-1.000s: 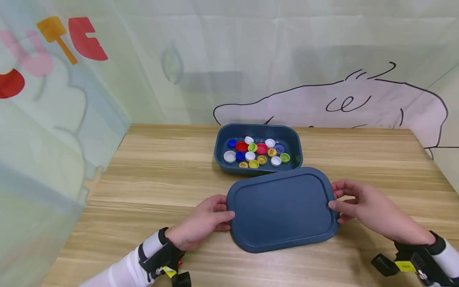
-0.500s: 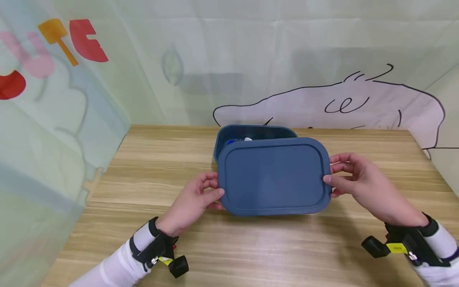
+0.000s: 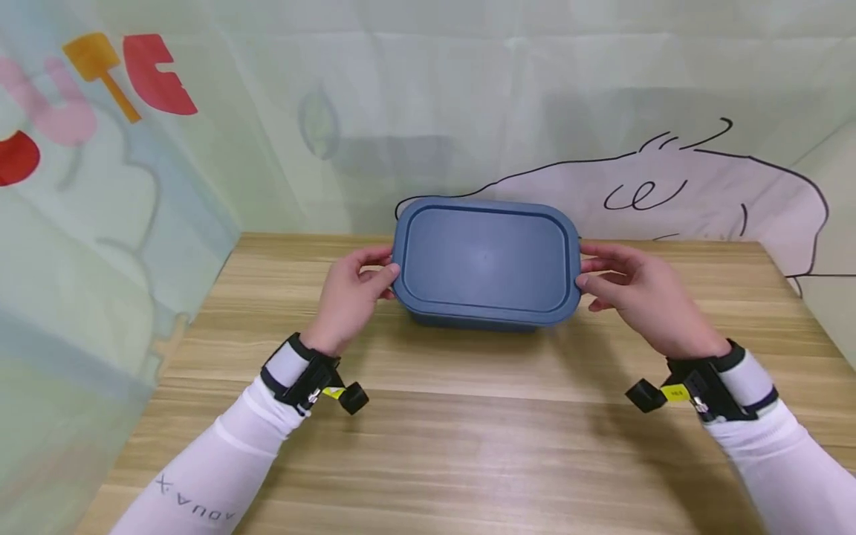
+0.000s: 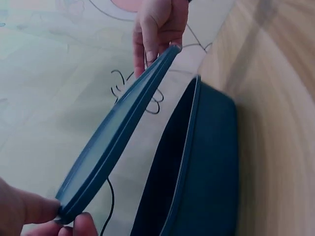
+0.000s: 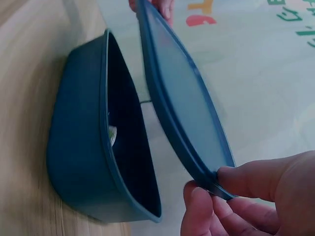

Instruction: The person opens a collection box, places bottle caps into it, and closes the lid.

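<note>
A blue rectangular lid (image 3: 487, 260) with rounded corners is held level above a dark blue box (image 3: 468, 322). My left hand (image 3: 351, 293) pinches the lid's left end between thumb and fingers. At the other end, my right hand (image 3: 642, 297) pinches the right edge the same way. Both wrist views show a gap between the lid (image 4: 118, 132) and the rim of the box (image 4: 211, 147). Inside the box (image 5: 78, 142), a small pale bottle cap (image 5: 112, 135) shows; the lid hides the other contents from the head view.
The box stands on a wood-grain table (image 3: 455, 431) close to its back edge. Behind it hangs a pale printed cloth (image 3: 414, 111) with cartoon drawings, which also runs along the left side.
Both hands have carried the lid away from me and up, from in front of the box to over it. The caps seen earlier are now covered in the head view.
</note>
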Tool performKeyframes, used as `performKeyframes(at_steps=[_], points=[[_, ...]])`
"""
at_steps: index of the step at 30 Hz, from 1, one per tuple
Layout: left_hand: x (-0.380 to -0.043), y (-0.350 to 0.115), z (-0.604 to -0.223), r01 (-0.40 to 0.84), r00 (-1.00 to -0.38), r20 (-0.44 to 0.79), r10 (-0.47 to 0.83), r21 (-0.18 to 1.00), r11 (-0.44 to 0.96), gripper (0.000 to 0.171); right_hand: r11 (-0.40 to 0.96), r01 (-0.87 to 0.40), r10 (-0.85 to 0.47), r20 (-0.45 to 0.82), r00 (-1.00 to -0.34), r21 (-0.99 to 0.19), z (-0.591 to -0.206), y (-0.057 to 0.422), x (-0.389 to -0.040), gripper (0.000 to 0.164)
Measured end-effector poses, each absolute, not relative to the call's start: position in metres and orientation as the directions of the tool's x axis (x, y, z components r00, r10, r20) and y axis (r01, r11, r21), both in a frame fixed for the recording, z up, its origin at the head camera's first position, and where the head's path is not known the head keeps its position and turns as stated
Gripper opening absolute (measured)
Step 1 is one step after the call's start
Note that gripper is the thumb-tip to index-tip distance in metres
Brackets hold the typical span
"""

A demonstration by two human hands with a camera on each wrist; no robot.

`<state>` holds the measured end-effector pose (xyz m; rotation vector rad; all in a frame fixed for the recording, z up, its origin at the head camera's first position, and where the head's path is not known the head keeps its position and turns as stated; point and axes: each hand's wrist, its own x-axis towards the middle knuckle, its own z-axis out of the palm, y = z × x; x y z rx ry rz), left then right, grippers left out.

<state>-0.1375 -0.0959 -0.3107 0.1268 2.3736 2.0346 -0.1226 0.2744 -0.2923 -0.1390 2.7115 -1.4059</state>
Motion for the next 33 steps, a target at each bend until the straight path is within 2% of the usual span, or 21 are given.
performKeyframes(at_steps=[7,12,19,33], points=[[-0.159,-0.098,-0.318,0.046,-0.996,0.021,0.082,0.951,0.307,0.041,0.598,-0.023,-0.135,-0.073,-0.988,-0.801,-0.304,0.269,-0.142,0.061],[-0.167,-0.099,-0.330,0.011,-0.997,-0.016,0.074,0.934,0.357,0.040,0.583,0.002,-0.158,-0.116,-0.981,-0.812,-0.314,0.266,-0.152,0.058],[-0.168,-0.097,-0.341,-0.033,-0.994,-0.067,0.081,0.929,0.367,0.040,0.595,0.030,-0.135,-0.136,-0.981,-0.803,-0.318,0.265,-0.153,0.057],[-0.162,-0.098,-0.346,-0.118,-0.984,-0.154,0.088,0.939,0.322,0.042,0.609,0.000,-0.154,-0.118,-0.981,-0.793,-0.327,0.264,-0.151,0.055]])
